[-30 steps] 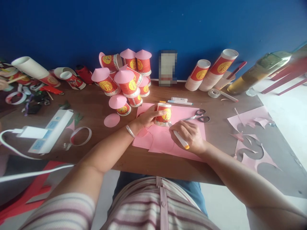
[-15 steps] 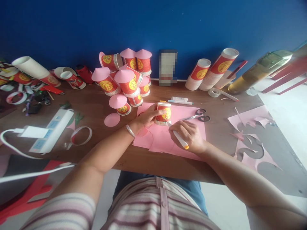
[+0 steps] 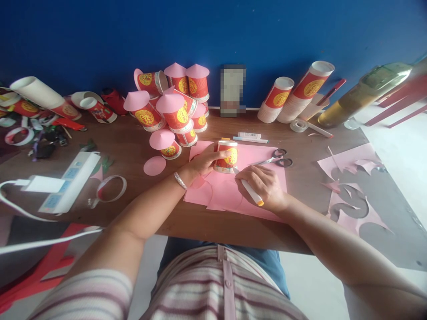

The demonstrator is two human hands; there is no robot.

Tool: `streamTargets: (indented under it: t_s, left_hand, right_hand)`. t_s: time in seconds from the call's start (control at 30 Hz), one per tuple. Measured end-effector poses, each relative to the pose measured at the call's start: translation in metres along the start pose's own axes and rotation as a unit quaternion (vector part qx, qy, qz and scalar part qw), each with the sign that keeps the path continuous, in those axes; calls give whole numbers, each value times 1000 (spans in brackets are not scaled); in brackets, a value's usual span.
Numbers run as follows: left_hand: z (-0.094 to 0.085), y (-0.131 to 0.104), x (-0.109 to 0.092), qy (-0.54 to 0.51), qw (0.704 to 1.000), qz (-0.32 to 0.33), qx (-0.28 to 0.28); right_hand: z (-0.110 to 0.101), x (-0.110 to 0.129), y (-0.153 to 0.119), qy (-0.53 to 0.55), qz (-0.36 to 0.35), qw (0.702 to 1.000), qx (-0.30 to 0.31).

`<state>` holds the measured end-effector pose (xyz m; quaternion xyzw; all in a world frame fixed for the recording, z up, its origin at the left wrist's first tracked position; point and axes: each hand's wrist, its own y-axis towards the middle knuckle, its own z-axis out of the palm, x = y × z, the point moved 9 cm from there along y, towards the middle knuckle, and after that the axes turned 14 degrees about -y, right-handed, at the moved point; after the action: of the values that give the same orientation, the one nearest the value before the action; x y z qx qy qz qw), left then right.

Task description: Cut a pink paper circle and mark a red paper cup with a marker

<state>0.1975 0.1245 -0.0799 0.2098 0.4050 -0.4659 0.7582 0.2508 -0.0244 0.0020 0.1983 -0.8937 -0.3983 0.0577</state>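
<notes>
My left hand (image 3: 205,160) is closed around a red paper cup (image 3: 225,157) with a yellow emblem, its thumb across the front. A white marker (image 3: 251,192) with an orange end is gripped in my right hand (image 3: 262,182), and its tip points at the cup's lower edge; whether it touches, I cannot tell. Both hands are over pink paper sheets (image 3: 230,198) on the brown table. Scissors (image 3: 275,159) lie on the paper, right of the cup. A pink paper disc (image 3: 155,166) lies left of my left hand.
Several red cups with pink cone tops (image 3: 173,104) are piled at the back left. Stacked paper cups (image 3: 276,101), a tape roll (image 3: 299,126) and a gold bottle (image 3: 353,100) stand at the back right. Pink scraps (image 3: 362,213) lie right; a power strip (image 3: 69,181) lies left.
The view has shifted slightly. My left hand still holds the cup, and my right hand with the marker has barely moved.
</notes>
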Motion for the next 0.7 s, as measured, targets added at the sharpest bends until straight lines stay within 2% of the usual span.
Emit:
streamTargets:
  t_s: [0.23, 0.53, 0.6, 0.7]
  left_hand:
    - [2, -1, 0, -5, 1000, -6, -4]
    - [-5, -1, 2, -8, 1000, -1, -1]
    - [-6, 0, 1, -16, 1000, 8, -1]
    - [-9, 0, -1, -32, 999, 13, -17]
  right_hand:
    - [3, 2, 1, -10, -9, 1000, 7]
    - [-9, 3, 4, -21, -13, 999, -40]
    - [-10, 3, 4, -10, -9, 999, -47]
    - [-7, 4, 4, 36, -5, 999, -26]
